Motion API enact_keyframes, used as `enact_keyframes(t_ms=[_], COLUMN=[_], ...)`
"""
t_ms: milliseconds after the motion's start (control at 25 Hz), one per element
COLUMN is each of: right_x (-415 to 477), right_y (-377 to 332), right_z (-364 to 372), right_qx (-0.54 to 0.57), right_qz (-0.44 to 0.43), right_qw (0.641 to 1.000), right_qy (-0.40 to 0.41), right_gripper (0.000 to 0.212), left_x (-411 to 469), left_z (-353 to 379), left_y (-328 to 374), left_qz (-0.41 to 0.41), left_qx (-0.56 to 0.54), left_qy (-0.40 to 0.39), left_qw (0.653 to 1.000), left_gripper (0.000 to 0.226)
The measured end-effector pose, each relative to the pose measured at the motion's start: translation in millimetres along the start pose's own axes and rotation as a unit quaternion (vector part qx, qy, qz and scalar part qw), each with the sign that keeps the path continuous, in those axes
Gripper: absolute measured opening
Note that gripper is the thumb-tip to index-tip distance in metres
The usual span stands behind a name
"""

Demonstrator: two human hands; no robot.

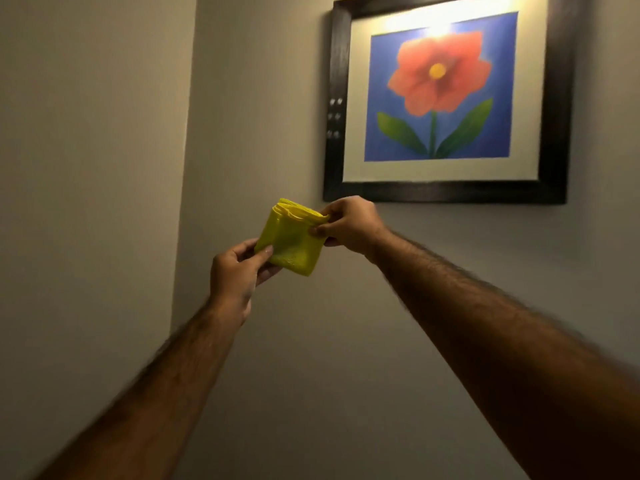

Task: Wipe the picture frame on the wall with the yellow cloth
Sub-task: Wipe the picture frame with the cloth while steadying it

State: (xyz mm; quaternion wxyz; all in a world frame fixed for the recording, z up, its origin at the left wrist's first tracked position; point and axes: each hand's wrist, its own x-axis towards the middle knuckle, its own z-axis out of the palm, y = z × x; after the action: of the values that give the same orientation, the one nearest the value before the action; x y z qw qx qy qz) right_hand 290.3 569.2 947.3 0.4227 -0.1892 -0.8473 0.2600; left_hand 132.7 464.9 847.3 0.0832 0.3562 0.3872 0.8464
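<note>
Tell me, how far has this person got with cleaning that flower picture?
Done: the yellow cloth is folded and ready. In hand: the left hand and right hand both pinch it, below the picture frame. Left: all the wiping; the cloth is not on the frame yet.

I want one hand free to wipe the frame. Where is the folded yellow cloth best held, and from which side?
Probably across the flat face of the yellow cloth, coming from its right edge, where the right hand already pinches the stacked layers. A flat palm there keeps the folds together; the left hand only holds the lower corner.
</note>
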Motion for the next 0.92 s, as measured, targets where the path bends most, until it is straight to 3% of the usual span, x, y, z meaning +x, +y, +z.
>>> enact_keyframes(t_ms=[320,440,640,760,920], right_x=[30.9,34.7,26.1,20.5,21.2], right_y=[-51.0,-46.4,-9.6,20.1,54.3], right_z=[-119.6,-159.0,-252.8,-290.4,-303.6], right_qx=[0.056,-0.085,-0.268,-0.411,-0.468], right_qz=[-0.055,-0.089,-0.124,-0.116,-0.071], right_qw=[0.985,0.964,0.867,0.809,0.810], right_qy=[0.152,0.234,0.401,0.403,0.347], right_gripper=[0.039,0.052,0.051,0.064,0.086], left_x=[59.0,92.7,151.2,159.3,150.4], left_z=[122.7,147.3,172.0,183.6,193.9], left_y=[91.5,113.5,128.3,113.6,100.0], left_qz=[0.045,0.061,0.075,0.092,0.232], left_qx=[-0.035,-0.060,-0.060,0.021,0.180], left_qy=[-0.073,-0.061,0.002,0.060,0.165], left_qw=[0.996,0.994,0.995,0.994,0.942], left_gripper=[0.008,0.015,0.028,0.026,0.025])
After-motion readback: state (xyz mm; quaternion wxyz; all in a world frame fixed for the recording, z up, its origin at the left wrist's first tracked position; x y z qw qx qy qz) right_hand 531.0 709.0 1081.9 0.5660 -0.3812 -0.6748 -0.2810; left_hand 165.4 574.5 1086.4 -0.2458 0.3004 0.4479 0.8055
